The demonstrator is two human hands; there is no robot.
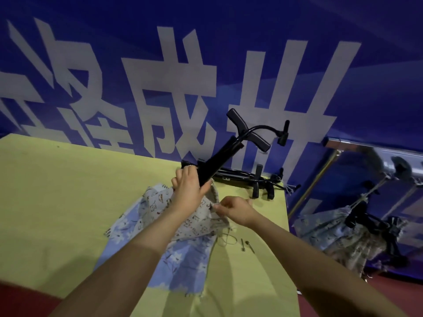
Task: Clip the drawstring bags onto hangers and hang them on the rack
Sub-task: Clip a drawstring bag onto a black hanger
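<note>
A black clip hanger (231, 145) stands tilted up from the table, its hook curling to the upper right. My left hand (190, 186) grips its lower end, at a clip. Below it lies a grey drawstring bag (196, 221) printed with small figures. My right hand (233, 208) pinches that bag's top edge just right of the left hand. The grey bag rests on blue flowered drawstring bags (183, 261) spread across the yellow-green table (57, 191).
More black hangers (249, 177) lie in a pile at the table's far edge. A metal rack (375, 177) stands to the right with several bags (338, 234) hanging from it on hangers. Small metal pins (247, 245) lie near the bags. A blue banner wall is behind.
</note>
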